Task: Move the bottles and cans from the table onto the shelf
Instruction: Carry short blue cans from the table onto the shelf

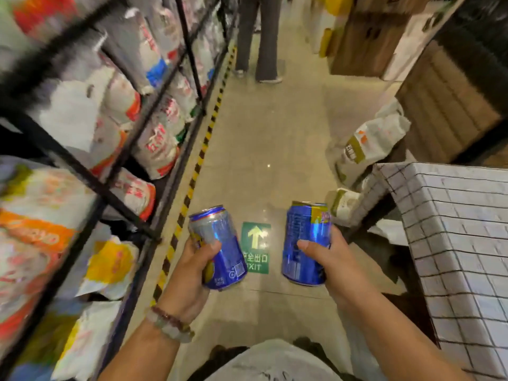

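Standing in the aisle, a person carries two blue drink cans, one per hand. Left hand [192, 268] wraps its fingers round a tilted blue can [217, 246]; right hand [330, 259] grips a second blue can [305, 243], near upright. Both cans are held over the floor, between the checked-cloth table [453, 229] on the right and the black metal shelf [154, 166] on the left. Shelf bays look packed with sacks [156, 144]. Risks, as I judge them: little free space for cans; a can could clip the shelf bar or roll off a soft sack.
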